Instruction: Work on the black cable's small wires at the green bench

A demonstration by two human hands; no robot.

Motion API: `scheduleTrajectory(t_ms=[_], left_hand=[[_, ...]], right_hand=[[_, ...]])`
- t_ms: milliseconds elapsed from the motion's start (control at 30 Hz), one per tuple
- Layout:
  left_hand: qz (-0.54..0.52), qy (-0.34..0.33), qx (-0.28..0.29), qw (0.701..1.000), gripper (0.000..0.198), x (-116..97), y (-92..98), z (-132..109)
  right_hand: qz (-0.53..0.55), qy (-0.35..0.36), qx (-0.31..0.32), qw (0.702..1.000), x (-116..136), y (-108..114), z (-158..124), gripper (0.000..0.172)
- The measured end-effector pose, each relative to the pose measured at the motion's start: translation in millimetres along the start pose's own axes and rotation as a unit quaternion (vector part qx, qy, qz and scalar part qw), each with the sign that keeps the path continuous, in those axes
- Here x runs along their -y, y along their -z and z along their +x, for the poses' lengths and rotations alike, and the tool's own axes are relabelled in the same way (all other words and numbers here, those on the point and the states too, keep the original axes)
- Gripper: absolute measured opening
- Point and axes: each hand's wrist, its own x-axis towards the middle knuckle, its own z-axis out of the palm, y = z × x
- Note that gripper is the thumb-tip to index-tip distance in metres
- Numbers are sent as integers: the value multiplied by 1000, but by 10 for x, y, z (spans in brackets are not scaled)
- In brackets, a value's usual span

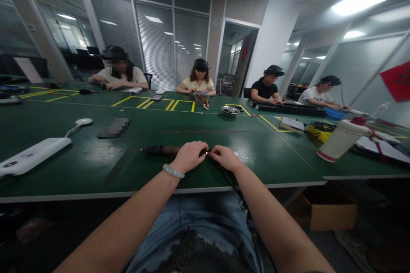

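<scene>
- At the bottom centre of the frame are the wearer's blue trousers; at the lower right, below the edge of the surface, stands an open cardboard box.
- A black cable runs from the right hand down over the edge of the green surface toward the lap.
- In the centre of the frame, the right hand's grip is pinched together on the cable's end, with a small metallic glint at the fingertips.
- Just beside it, the left hand, with a pale bracelet at the wrist, has its grip clamped on the rear end of a dark cylindrical tool.
- The tool lies on the surface left of centre, its narrow metal tip pointing left.
- A long white device lies at the left edge, and a white cup leans at the right.
- Farther up, left of centre, is a flat dark item, its details blurred.
- Beyond it, right of centre, sits a metal bowl, near yellow tape lines.
- Along the far side, four people in dark headgear sit bent over their work, before glass partitions.
</scene>
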Motion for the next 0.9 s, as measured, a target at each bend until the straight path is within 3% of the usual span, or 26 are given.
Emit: scheduleTrajectory(t_ms=[900], left_hand=[[-5,-8,0,1000,16,-3,6,-2]], right_hand=[[-5,-4,1,1000,28,12,-6,22]])
